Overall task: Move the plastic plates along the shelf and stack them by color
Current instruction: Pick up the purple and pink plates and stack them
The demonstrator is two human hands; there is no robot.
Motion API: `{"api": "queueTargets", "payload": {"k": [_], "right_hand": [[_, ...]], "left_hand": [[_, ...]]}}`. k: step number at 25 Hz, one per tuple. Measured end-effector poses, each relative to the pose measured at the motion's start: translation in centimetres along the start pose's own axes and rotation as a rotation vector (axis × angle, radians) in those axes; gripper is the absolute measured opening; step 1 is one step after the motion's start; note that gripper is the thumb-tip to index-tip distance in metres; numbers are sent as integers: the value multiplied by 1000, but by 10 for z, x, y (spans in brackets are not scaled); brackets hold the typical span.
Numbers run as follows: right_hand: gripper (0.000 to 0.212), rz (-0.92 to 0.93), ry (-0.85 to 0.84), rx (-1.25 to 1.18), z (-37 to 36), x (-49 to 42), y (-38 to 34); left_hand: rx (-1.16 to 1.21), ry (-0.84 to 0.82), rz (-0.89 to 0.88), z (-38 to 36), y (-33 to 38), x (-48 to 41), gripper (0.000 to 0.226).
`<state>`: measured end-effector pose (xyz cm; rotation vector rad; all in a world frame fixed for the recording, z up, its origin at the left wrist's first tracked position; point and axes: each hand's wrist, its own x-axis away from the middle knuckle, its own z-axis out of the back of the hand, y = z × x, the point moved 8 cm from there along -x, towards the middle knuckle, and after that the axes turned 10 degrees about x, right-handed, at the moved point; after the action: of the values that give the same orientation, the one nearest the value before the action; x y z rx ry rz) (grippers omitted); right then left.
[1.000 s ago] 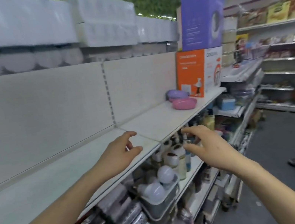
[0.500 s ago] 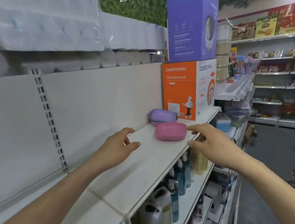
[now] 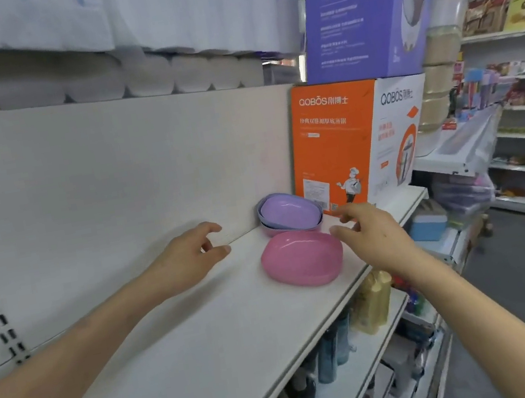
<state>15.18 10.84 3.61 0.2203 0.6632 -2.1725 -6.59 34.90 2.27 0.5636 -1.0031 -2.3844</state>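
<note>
White shelf: carries the plates at its right end.
Left hand: above shelf, fingers loosely curled, empty, left of plates.
Purple plates: nested pile, bottoms up, at shelf's rear.
Pink plate: bottom up, just before purple pile.
Right hand: fingers spread, grasping nothing; thumb just beside pink plate, contact unclear.
Orange box: right of pile; purple box on top.

Pink plate upside down on shelf; purple plates stacked behind

bare shelf left of pink plate; orange box blocks behind
</note>
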Motion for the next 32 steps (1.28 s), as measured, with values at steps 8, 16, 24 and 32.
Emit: {"api": "queueTargets", "payload": {"k": [8, 16, 24, 32], "right_hand": [[40, 60, -127, 112, -58, -118, 30], [48, 128, -221, 191, -96, -159, 26], [55, 230, -188, 90, -100, -164, 0], [48, 339, 24, 349, -79, -162, -21]], "left_hand": [[29, 168, 92, 12, -5, -43, 41], [26, 195, 128, 1, -6, -49, 37], [6, 184, 149, -16, -8, -57, 35], [42, 143, 195, -41, 4, -68, 41]]}}
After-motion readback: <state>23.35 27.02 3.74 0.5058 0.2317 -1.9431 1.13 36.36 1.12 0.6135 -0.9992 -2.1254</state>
